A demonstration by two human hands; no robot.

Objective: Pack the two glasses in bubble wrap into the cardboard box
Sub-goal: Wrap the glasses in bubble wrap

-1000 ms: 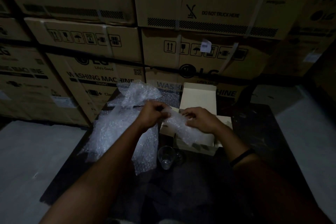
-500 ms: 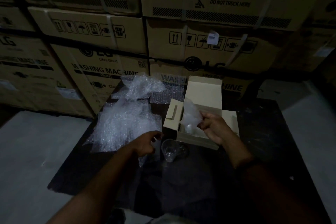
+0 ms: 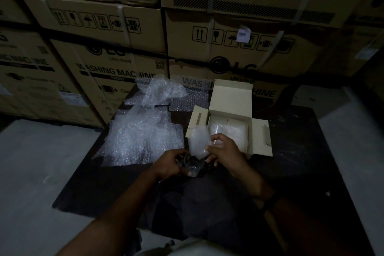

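A wall of stacked cartons rises well beyond both grips, and under them lies the dark counter. Beyond and to the outer side of the left grip spreads a loose heap of bubble wrap, near it but not touching. Just beyond the right grip stands the cardboard box, with its lid up and its side flaps spread. Inside it lies a pale wrapped bundle. I take this for the first glass already packed, though the dim light hides what is under the wrap. If so, about half the task is done. What is left is to wrap the second glass, set it in the box beside the bundle, and perhaps shut the lid. The right grip pinches a small sheet of bubble wrap between thumb and fingers. The sheet stands up between the two grips, in front of the box's near left flap. Below the sheet, the bare glass sits in the left grip, whose fingers curl round it from the side. The glass is low over the counter, but whether it rests there or is lifted I cannot tell. Sheet and glass are very close, so the wrapping looks about to start.
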